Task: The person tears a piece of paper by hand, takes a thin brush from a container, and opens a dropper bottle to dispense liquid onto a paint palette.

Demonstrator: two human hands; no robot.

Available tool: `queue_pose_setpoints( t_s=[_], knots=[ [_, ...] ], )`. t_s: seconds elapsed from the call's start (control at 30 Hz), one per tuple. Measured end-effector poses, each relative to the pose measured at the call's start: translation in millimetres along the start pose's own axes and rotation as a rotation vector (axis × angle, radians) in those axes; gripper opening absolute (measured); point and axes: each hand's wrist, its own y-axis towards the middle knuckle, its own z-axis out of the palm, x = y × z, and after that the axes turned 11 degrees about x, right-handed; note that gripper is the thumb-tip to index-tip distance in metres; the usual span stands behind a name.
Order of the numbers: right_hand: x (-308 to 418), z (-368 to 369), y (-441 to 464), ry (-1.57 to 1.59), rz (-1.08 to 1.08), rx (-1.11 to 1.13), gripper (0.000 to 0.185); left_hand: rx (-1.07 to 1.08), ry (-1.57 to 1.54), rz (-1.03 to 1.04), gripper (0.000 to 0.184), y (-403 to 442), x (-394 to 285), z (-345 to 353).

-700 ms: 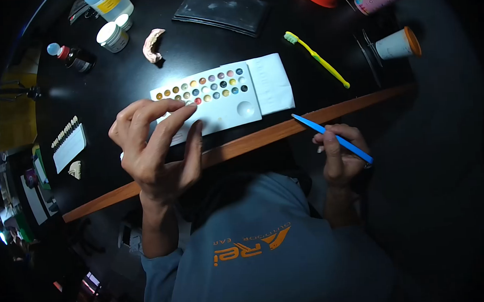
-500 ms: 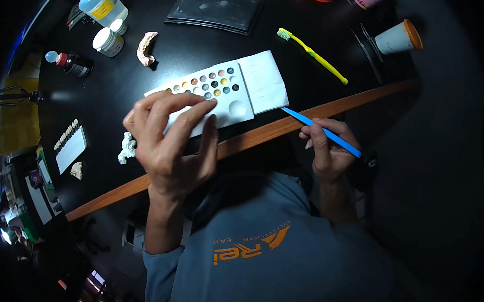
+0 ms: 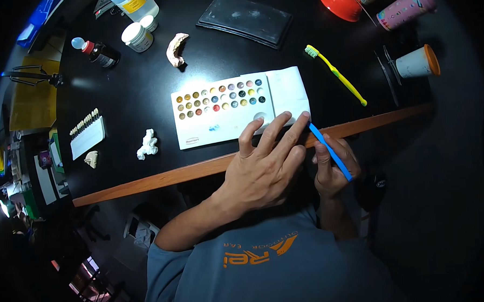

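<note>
My left hand, fingers spread and holding nothing, reaches over the near edge of the white palette. Its fingertips lie around the palette's lower right corner and the white paper pad beside it; whether they press down I cannot tell. Rows of small wells in the palette hold many colours. In my right hand is a slim blue pen-like tool, gripped like a pen. Its tip is near the pad's lower right corner and the tips of my left fingers. The exact kind of tool does not show.
Beyond the palette lie a pink dental arch model, a black flat case and a yellow toothbrush. Crumpled tissue and a tooth shade guide sit left. Tweezers and a cup stand right. Wooden edge in front.
My left hand has moved right, from above the palette to its lower right corner and the paper pad. The blue tool is now tilted more steeply. The whole view has shifted.
</note>
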Motion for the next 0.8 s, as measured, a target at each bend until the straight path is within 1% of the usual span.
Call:
queue_pose_setpoints(
  t_s=[0.03, 0.23, 0.27, 0.43, 0.53, 0.67, 0.8],
  knots=[
    [0, 0, 0, -0.033, -0.015, -0.001, 0.018, -0.003, 0.001, -0.004, 0.017, 0, 0, 0],
    [0, 5, 2, -0.078, -0.049, -0.032, 0.014, 0.015, 0.013, 0.007, 0.017, 1, 1, 2],
    [0, 6, 3, -0.075, -0.052, -0.034, 0.014, 0.036, -0.051, -0.004, 0.02, 1, 0, -1],
    [6, 3, 6, -0.08, -0.04, 0.013, 0.013, 0.022, -0.02, -0.019, 0.031, -1, -1, -1],
    [7, -1, 1, 0.035, 0.079, 0.018, 0.012, 0.022, -0.005, -0.031, 0.034, -2, -2, 0],
    [3, 3, -5, 0.135, 0.064, -0.071, 0.007, 0.032, -0.001, -0.025, 0.037, -3, -3, -2],
    [-3, -12, -16, 0.268, 0.01, -0.223, 0.004, 0.016, 0.022, 0.002, 0.043, -6, -1, 0]
  ],
)
